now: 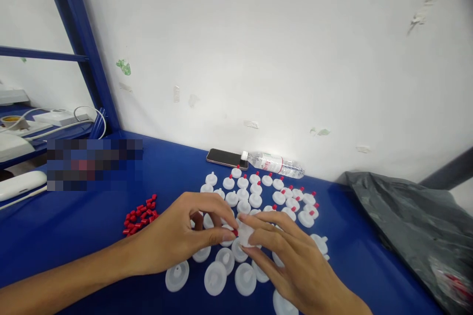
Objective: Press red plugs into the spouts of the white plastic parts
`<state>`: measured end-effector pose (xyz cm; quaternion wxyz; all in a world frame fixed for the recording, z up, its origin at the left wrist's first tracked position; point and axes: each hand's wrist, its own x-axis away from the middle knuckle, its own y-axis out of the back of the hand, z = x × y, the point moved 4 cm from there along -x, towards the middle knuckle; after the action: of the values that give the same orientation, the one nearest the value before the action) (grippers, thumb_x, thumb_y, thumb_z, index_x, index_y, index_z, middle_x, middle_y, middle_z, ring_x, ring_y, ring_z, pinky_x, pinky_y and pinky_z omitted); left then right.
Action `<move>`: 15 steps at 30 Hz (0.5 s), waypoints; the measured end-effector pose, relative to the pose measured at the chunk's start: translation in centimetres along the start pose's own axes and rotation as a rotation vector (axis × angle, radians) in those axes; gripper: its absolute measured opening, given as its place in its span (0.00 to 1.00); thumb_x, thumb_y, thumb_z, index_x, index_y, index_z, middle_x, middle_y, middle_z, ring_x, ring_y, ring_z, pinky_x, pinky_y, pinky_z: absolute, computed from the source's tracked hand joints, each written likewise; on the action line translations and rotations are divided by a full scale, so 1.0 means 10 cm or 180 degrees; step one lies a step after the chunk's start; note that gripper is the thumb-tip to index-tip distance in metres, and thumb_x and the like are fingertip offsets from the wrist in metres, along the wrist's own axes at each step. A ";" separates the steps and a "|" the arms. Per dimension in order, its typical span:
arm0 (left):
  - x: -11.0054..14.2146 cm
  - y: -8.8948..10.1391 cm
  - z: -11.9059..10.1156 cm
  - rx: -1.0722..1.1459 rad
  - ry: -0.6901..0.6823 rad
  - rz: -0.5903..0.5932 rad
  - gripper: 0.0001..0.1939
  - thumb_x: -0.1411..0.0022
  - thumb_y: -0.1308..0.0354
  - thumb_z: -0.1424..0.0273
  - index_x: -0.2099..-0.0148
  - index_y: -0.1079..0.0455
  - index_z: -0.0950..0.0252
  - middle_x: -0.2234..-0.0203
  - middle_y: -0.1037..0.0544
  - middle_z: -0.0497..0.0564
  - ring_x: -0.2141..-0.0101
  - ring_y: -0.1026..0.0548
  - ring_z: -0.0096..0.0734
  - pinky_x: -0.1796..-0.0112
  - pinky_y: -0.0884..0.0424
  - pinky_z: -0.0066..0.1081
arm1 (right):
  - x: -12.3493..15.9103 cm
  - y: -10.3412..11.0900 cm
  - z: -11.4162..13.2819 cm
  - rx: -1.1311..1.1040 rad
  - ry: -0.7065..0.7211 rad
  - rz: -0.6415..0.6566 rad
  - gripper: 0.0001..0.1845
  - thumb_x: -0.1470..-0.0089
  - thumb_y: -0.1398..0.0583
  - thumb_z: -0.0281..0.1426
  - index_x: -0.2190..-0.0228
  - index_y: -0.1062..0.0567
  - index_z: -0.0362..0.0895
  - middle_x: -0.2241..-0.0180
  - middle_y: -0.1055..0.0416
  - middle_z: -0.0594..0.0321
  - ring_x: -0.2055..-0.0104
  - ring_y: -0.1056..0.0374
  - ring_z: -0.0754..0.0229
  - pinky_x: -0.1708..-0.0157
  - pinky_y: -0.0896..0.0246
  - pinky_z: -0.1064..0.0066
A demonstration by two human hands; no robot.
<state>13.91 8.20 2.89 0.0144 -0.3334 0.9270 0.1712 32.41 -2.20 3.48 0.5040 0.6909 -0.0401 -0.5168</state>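
Observation:
Between the thumb and fingers of my left hand (185, 236) is a small red cap (235, 232), pinched and mostly hidden. My right hand (288, 248) grips a white plastic nozzle lid (245, 234), its tip meeting the red cap. Beneath and around both hands stand several more white lids; a bare one (215, 278) lies in front. Farther back, several lids carry red caps on their tips, such as this capped lid (306, 217). A loose pile of red caps (142, 215) lies left of my left forearm.
Against the wall lie a phone (226, 158) and a plastic water bottle (275, 163). A dark grey plastic bag (391, 216) covers the right side of the blue table (177, 162). A blue metal frame (88, 54) rises at left, beside white cables and devices.

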 end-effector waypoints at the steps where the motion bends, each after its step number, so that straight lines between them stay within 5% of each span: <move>1: 0.01 0.01 -0.01 -0.0024 0.0016 -0.0013 0.11 0.36 0.29 0.60 0.52 0.18 0.56 0.58 0.19 0.48 0.64 0.22 0.28 0.70 0.30 0.24 | 0.00 0.01 0.01 -0.0002 0.0074 -0.0045 0.06 0.29 0.42 0.26 0.53 0.27 0.45 0.49 0.18 0.58 0.47 0.23 0.59 0.48 0.24 0.68; 6: 0.07 -0.04 -0.04 0.0364 0.0155 0.0435 0.34 0.40 0.26 0.61 0.34 0.31 0.51 0.46 0.22 0.52 0.63 0.22 0.28 0.65 0.23 0.28 | 0.02 0.08 0.09 0.0157 0.0464 -0.0191 0.08 0.30 0.42 0.24 0.55 0.25 0.47 0.47 0.18 0.64 0.44 0.24 0.61 0.39 0.32 0.66; 10: 0.10 -0.11 -0.13 0.0703 0.0004 0.0968 0.24 0.39 0.29 0.63 0.41 0.24 0.56 0.51 0.17 0.54 0.58 0.19 0.35 0.62 0.22 0.30 | 0.07 0.09 0.17 0.0380 0.0541 -0.0149 0.09 0.31 0.40 0.27 0.58 0.22 0.53 0.45 0.20 0.73 0.41 0.26 0.62 0.32 0.41 0.64; 15: 0.07 -0.15 -0.14 0.0665 -0.0008 0.1013 0.15 0.45 0.29 0.68 0.54 0.19 0.62 0.67 0.17 0.49 0.68 0.22 0.29 0.67 0.23 0.26 | -0.01 0.09 0.24 0.0268 0.0427 -0.0425 0.09 0.32 0.38 0.27 0.61 0.21 0.55 0.47 0.19 0.79 0.45 0.23 0.68 0.33 0.39 0.71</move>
<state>14.42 6.26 3.67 0.0228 -0.1790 0.9808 0.0745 30.92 -4.15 4.29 0.4405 0.7457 0.0181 -0.4996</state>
